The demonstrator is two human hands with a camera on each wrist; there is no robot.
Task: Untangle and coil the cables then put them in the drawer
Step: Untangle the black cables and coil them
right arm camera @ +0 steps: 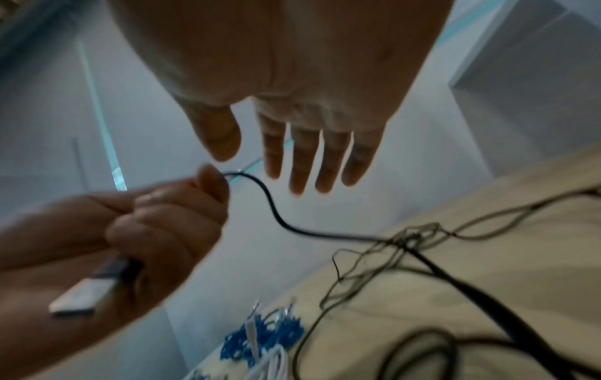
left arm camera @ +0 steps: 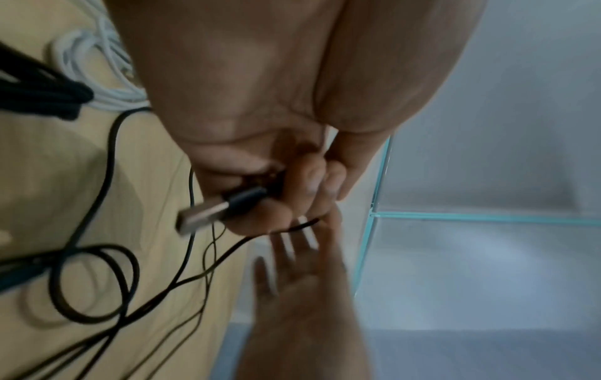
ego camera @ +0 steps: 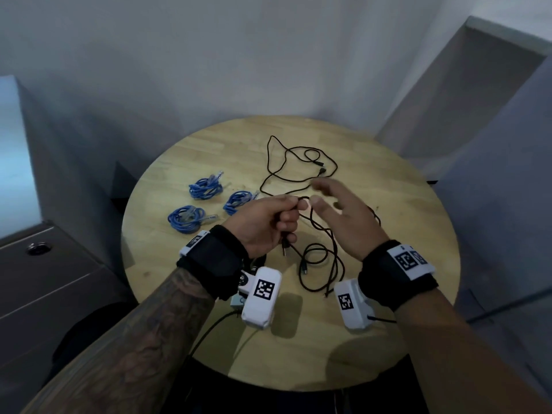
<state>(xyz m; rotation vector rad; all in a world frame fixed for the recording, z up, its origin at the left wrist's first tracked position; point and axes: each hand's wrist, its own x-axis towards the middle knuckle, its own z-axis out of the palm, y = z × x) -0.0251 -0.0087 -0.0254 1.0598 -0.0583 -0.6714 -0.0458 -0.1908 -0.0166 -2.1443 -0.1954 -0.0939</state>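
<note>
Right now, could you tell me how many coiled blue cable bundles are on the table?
3, all left of the left hand: far, middle, near. None seems hidden.

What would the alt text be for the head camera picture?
A left hand grips a black USB cable above a round wooden table, the open right hand beside it; three coiled blue cables lie left.

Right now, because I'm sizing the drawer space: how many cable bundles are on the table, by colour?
Blue coils: 3
White coil: 1
Black tangle: 1 (how many cables are in it cannot be told)
Total: 5
</note>
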